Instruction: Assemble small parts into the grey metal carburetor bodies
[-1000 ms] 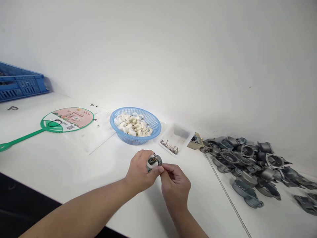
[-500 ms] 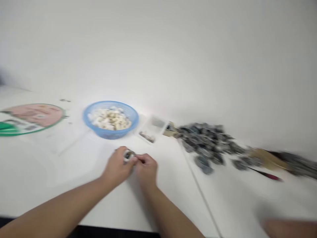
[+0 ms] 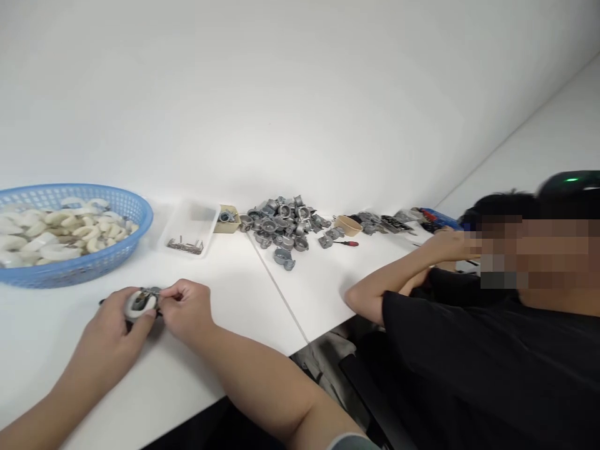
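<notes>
My left hand [image 3: 110, 331] is closed around a white ring-shaped plastic piece [image 3: 137, 310] with a grey metal fitting [image 3: 150, 291] at its upper side. The thumb presses on the ring's near edge. From the right, my right hand [image 3: 188, 308] pinches at the fitting's end with thumb and forefinger. Its fingertips partly hide what lies between them. Both hands are just above the white table [image 3: 244, 312]. Beyond my left hand stands a blue basket [image 3: 131, 240] of white and cream curved plastic pieces [image 3: 70, 234].
A clear tray [image 3: 169, 245] with small metal pins, a yellowish box [image 3: 227, 224] and a heap of grey metal castings [image 3: 284, 222] line the wall. A red-handled screwdriver [image 3: 350, 244] lies beside a tan bowl [image 3: 347, 225]. A co-worker [image 3: 469, 350] sits at the right.
My view has swung right and sharpened. The basket sits further left in it, and the co-worker has come into view. Both hands remain together at the white ring-shaped piece.
</notes>
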The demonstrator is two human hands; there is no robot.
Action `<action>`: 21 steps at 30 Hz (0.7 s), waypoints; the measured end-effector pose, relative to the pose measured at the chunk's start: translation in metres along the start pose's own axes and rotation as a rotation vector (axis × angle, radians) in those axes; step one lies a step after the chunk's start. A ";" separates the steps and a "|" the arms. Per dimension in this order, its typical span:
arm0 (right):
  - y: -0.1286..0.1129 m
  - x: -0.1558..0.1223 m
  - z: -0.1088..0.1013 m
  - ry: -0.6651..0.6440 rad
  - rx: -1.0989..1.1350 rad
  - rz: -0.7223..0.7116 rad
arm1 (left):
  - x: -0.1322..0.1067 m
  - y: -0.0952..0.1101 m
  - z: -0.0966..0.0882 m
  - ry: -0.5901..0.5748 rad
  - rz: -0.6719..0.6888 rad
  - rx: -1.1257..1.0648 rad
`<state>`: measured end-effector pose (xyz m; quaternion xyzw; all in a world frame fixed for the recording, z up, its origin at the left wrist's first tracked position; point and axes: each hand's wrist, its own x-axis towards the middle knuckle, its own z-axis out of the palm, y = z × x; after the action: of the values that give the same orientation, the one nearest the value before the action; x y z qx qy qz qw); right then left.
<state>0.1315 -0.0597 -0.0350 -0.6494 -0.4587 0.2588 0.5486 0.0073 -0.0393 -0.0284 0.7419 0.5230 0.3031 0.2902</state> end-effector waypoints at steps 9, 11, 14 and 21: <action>-0.009 0.017 -0.007 -0.054 0.050 -0.095 | 0.013 0.004 -0.002 0.144 0.098 -0.260; -0.011 0.021 -0.008 -0.059 0.050 -0.093 | 0.018 0.003 -0.003 0.147 0.102 -0.291; -0.013 0.022 -0.010 -0.064 0.041 -0.085 | 0.020 0.003 -0.005 0.137 0.102 -0.322; -0.010 0.022 -0.010 -0.060 -0.009 -0.080 | 0.022 0.007 -0.012 0.069 0.059 -0.377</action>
<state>0.1470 -0.0452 -0.0187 -0.6248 -0.5018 0.2540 0.5416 0.0081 -0.0189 -0.0121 0.6786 0.4447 0.4291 0.3969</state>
